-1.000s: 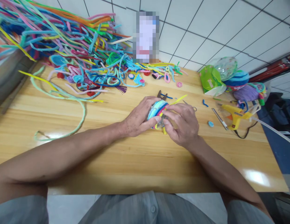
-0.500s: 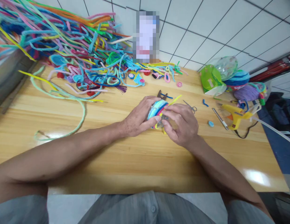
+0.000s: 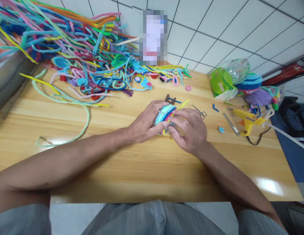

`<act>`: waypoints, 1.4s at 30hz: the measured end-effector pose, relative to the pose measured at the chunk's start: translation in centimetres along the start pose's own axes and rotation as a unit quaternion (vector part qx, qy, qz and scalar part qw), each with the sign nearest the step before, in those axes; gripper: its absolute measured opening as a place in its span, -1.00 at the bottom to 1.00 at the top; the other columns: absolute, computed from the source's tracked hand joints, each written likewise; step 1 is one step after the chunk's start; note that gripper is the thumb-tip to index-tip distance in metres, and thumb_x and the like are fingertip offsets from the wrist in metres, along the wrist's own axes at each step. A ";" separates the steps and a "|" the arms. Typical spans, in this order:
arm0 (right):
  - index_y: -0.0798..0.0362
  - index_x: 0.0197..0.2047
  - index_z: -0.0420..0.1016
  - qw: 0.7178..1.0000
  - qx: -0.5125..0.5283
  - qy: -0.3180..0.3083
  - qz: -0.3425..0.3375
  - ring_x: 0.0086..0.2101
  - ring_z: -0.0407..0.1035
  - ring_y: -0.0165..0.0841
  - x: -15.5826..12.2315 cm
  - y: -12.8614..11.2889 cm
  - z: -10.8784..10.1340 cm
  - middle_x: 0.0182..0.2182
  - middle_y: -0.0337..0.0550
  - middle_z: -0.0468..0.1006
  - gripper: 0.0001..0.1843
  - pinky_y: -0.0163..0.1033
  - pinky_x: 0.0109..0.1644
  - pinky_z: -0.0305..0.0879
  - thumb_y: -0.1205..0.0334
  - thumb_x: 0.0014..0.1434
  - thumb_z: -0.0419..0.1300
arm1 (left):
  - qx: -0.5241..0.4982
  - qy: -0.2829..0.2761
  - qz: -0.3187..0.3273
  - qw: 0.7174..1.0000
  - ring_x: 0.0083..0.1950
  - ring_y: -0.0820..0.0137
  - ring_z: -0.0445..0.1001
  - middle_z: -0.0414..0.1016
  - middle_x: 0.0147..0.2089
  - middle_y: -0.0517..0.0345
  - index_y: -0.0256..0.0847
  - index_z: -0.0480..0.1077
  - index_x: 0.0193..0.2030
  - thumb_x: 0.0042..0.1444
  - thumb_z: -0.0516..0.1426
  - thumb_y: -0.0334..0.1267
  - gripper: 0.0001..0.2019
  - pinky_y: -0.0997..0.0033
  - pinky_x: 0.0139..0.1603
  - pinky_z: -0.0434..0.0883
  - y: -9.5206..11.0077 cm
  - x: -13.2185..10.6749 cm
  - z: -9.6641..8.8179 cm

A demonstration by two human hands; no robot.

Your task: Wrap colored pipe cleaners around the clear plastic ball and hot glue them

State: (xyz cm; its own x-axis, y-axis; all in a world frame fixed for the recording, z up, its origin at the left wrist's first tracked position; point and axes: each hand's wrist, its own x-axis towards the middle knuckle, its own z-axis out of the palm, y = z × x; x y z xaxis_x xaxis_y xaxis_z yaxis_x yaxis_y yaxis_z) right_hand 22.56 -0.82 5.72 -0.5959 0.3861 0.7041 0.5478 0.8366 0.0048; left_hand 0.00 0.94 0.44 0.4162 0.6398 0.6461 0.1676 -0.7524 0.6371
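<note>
Both hands meet over the middle of the wooden table [image 3: 142, 163]. My left hand [image 3: 144, 123] is closed round a round ball wound with light blue, dark blue and pink pipe cleaners [image 3: 164, 114]. My right hand [image 3: 189, 130] pinches a yellow pipe cleaner [image 3: 182, 104] against the ball's right side, its free end sticking up to the right. The ball's near side is hidden by my fingers.
A big heap of coloured pipe cleaners [image 3: 75, 52] fills the far left. Pliers [image 3: 170, 99] and small scissors [image 3: 199, 112] lie just behind the hands. A yellow glue gun [image 3: 246, 121], a green packet [image 3: 221, 85] and finished wound balls [image 3: 249, 83] sit at the right edge.
My right hand has shifted slightly left along the ball, and the yellow pipe cleaner's free end has swung a little left. The left hand has stayed put.
</note>
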 end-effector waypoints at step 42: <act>-0.07 0.42 0.28 0.997 0.035 0.011 0.068 0.09 0.54 0.03 -0.8 -1.0 1.4 0.12 0.07 0.61 -0.31 0.25 0.17 0.51 0.11 0.29 0.34 | -0.004 -0.012 -0.023 1.000 0.45 0.05 0.42 0.42 0.40 -0.21 -0.13 0.18 0.52 0.55 0.08 0.05 -0.46 -0.14 0.50 0.44 0.0 -0.2 -0.2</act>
State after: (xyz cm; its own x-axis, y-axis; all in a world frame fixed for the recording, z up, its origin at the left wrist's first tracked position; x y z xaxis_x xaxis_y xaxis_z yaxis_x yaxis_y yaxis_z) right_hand 21.66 -1.39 4.16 -0.5055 0.4904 0.7099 0.5798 0.8024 -0.1414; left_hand -0.22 0.84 0.37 0.4292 0.6704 0.6053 0.1811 -0.7204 0.6695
